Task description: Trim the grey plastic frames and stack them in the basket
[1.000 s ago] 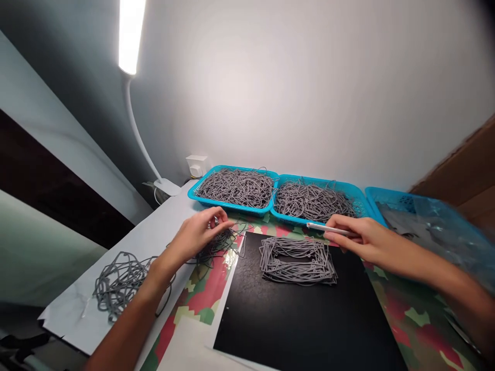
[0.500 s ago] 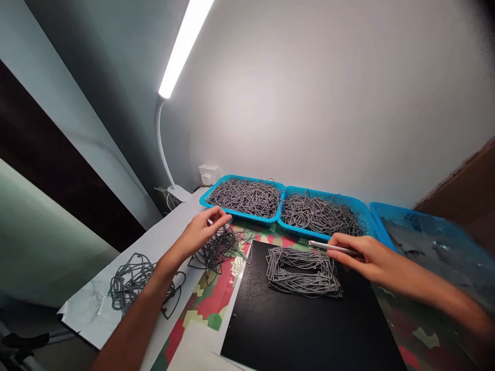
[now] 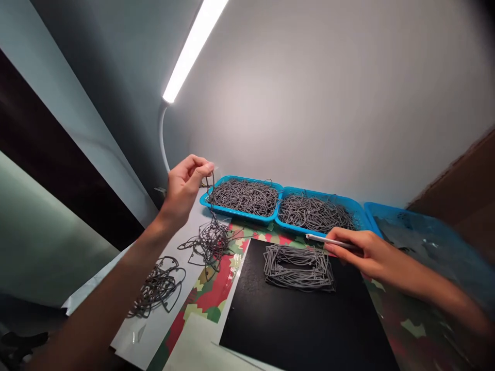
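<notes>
My left hand [image 3: 184,181] is raised, thumb and fingers pinched on a thin grey gasket [image 3: 212,193] that looks like rubber. It hangs as a loop above a tangled pile of similar gaskets [image 3: 213,239]; I cannot tell whether its lower end is free of them. My right hand [image 3: 361,250] grips a slender white pen-like stick [image 3: 319,238], its tip pointing left. Below that tip, a stack of gaskets [image 3: 299,281] laid as a rectangular frame rests on a black board [image 3: 290,324].
Two blue baskets [image 3: 240,216] full of grey gaskets stand along the wall. Another blue basket [image 3: 371,208], holding clear plastic, is at the right. A second tangle [image 3: 164,283] lies partly behind my left forearm. A lit lamp [image 3: 193,51] leans above. Papers [image 3: 201,342] lie in front.
My left hand has risen from the tangled pile, up and to the left, and a gasket now hangs from its fingers. My right hand keeps the white stick in nearly the same place.
</notes>
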Action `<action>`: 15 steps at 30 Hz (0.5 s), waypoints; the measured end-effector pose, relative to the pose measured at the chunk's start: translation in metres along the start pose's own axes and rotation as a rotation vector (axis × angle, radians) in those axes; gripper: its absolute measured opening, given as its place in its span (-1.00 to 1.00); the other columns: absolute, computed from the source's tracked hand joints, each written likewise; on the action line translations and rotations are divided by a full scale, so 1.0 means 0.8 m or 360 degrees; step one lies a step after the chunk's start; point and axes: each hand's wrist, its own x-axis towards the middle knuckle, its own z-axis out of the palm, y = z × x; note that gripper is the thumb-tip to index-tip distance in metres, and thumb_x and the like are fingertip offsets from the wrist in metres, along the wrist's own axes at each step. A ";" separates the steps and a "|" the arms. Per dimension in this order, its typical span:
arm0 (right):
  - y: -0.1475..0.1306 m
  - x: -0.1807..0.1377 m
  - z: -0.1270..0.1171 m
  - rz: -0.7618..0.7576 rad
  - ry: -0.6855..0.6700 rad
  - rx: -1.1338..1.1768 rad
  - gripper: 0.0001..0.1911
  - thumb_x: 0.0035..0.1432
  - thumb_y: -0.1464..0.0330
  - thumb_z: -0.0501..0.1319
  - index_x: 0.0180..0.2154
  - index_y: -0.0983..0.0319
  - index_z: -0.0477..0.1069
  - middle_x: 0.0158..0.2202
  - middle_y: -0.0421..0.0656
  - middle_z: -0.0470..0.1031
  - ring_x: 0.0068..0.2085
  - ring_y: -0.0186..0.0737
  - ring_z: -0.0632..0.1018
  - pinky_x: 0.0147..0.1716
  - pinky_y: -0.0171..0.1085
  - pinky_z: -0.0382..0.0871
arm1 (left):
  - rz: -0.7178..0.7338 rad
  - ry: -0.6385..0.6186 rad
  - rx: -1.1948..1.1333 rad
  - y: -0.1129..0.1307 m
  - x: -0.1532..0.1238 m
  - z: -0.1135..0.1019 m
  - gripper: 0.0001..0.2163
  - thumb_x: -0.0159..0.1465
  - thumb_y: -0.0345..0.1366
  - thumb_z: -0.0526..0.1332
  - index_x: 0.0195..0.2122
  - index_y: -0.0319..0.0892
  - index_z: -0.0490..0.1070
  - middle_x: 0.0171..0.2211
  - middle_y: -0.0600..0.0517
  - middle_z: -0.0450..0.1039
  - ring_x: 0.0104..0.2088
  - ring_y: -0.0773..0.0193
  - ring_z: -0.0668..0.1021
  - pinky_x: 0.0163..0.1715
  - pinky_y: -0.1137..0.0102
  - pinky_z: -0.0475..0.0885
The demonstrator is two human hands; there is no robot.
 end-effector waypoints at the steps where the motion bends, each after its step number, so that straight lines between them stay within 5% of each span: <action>1: -0.001 0.000 0.000 -0.0013 0.0019 -0.0017 -0.50 0.55 -0.12 0.14 -0.24 0.14 0.46 -0.41 -0.28 0.23 -0.47 -0.30 0.21 -0.53 -0.30 0.08 | -0.0003 -0.0022 -0.0057 0.003 0.000 0.001 -0.83 0.33 -0.13 0.32 -0.30 -0.07 0.44 -0.25 0.02 0.53 -0.13 0.16 0.62 0.09 0.23 0.54; 7: -0.017 -0.003 0.027 -0.0187 0.0322 0.0138 -0.52 0.48 -0.08 0.28 -0.30 0.16 0.52 -0.49 -0.30 0.23 -0.46 -0.29 0.18 -0.48 -0.24 -0.01 | -0.0182 -0.0219 -0.0357 0.014 -0.019 0.006 -0.85 0.40 -0.19 0.37 -0.28 -0.11 0.55 -0.14 -0.07 0.72 0.00 0.05 0.72 0.24 0.05 0.54; 9: -0.029 0.002 0.046 -0.0188 0.0393 0.0302 -0.46 0.53 -0.11 0.20 -0.30 0.16 0.55 -0.52 -0.32 0.19 -0.49 -0.30 0.15 -0.50 -0.23 0.00 | -0.0197 -0.0267 -0.0293 0.019 -0.029 0.006 -0.85 0.41 -0.16 0.37 -0.25 -0.11 0.61 -0.11 -0.08 0.73 0.05 0.02 0.70 0.28 0.03 0.51; 12: -0.060 0.032 0.074 -0.0330 0.0405 0.0512 -0.36 0.63 -0.12 -0.05 -0.11 0.16 0.61 -0.51 -0.30 0.24 -0.48 -0.26 0.28 -0.46 -0.22 0.17 | -0.0178 -0.0373 -0.0131 0.031 -0.041 0.003 -0.81 0.40 -0.11 0.37 -0.22 -0.10 0.65 -0.04 -0.09 0.73 0.06 -0.01 0.68 0.23 0.05 0.54; 15: -0.101 0.087 0.100 -0.0518 0.0321 0.0528 -0.50 0.60 -0.07 0.09 0.08 0.17 0.55 -0.36 -0.24 0.45 -0.37 -0.23 0.42 -0.33 -0.21 0.29 | -0.0147 -0.0501 -0.0058 0.042 -0.048 -0.004 -0.77 0.41 -0.06 0.36 -0.28 -0.08 0.63 0.04 -0.10 0.72 0.12 -0.06 0.66 0.21 0.05 0.56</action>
